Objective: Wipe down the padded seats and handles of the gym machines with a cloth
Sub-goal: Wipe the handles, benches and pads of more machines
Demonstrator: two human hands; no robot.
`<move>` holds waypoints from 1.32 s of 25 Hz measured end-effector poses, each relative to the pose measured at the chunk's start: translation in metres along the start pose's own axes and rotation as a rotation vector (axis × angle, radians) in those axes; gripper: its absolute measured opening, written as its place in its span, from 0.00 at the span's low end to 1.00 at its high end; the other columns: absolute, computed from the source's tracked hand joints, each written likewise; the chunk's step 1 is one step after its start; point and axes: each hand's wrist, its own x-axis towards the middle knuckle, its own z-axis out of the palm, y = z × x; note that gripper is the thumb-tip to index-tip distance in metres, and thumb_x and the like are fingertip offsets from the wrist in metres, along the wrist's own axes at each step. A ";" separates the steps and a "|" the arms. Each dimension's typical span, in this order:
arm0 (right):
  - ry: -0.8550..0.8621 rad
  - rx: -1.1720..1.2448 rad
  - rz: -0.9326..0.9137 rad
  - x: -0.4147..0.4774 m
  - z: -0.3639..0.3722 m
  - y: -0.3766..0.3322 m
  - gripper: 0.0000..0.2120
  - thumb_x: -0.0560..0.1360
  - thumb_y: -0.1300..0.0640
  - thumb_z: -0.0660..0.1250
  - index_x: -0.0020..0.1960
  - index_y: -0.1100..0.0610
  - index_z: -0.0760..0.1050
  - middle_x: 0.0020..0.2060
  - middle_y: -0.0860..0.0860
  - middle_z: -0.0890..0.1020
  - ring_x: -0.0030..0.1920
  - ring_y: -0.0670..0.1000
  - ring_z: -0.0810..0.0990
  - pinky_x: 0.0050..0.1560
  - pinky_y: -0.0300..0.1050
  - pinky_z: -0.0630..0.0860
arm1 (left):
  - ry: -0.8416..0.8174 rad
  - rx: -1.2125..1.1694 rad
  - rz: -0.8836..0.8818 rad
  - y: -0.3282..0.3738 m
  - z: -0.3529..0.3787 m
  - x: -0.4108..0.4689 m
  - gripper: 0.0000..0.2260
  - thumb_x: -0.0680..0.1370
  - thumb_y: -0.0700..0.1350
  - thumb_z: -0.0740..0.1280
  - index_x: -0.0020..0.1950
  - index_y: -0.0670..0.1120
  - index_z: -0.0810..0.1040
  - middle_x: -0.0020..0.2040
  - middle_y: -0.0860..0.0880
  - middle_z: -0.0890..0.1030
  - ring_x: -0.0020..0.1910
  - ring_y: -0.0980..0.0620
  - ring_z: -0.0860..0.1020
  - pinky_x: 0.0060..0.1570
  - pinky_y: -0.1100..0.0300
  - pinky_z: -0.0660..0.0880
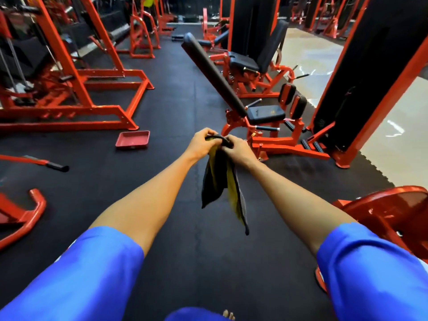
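Holding the cloth (220, 188) out in front w/ both hands. The left hand (203, 141) and right hand (237, 148) are gripping its bunched top, fingers (208, 132) curling tight round the fabric, while the rest is hanging limp betw. the forearms, above the floor (162, 126).

It's looking light, soft and floppy, prob. non-slip, so bunching it into a pad in one palm should be working best for wiping. The nearest padded seat (266, 113) is sitting ahead to the right, well apart from the cloth.

The cloth's top edge is hiding inside the hands. Damp or dry: can't tell.
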 end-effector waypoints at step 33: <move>-0.112 0.301 0.376 0.491 -0.194 0.232 0.11 0.80 0.49 0.71 0.57 0.55 0.82 0.47 0.48 0.83 0.47 0.48 0.79 0.46 0.43 0.74 | -0.261 -0.731 -0.430 -0.062 0.135 0.521 0.23 0.73 0.57 0.75 0.59 0.40 0.81 0.49 0.43 0.85 0.47 0.46 0.83 0.44 0.57 0.81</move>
